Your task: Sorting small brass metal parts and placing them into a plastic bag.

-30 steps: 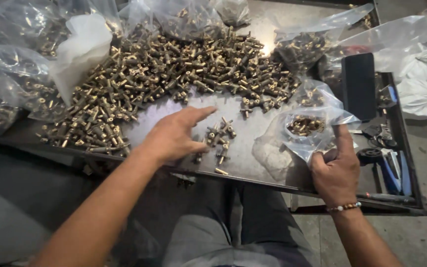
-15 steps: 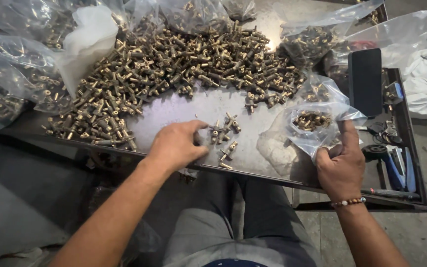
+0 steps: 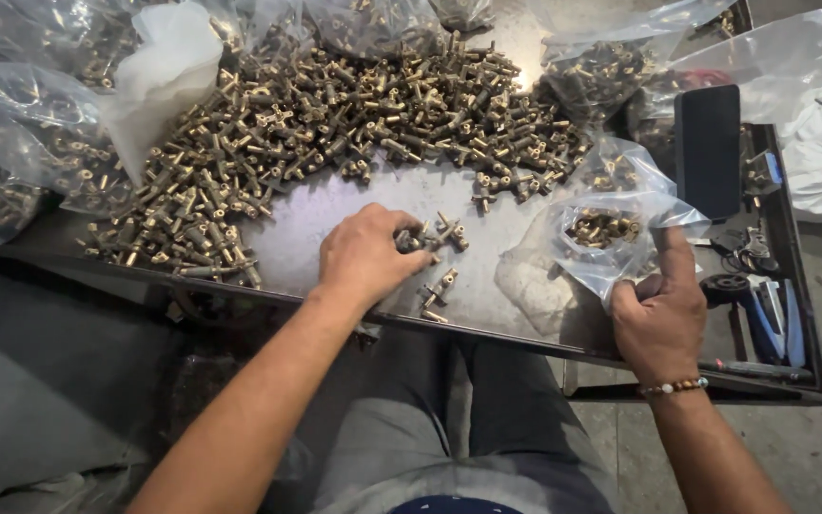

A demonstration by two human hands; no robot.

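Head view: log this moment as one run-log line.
left hand: closed over loose brass fittings on metal tray | right hand: holding clear plastic bag of fittings | big fittings pile behind

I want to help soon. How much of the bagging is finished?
Done: some brass fittings already lie in the clear bag that the right hand holds open. In hand: the left hand covers a small cluster of fittings. Left: a big pile of fittings lies loose on the metal tray.

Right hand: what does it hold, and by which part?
The right hand pinches a clear plastic bag of brass fittings by its lower front edge.
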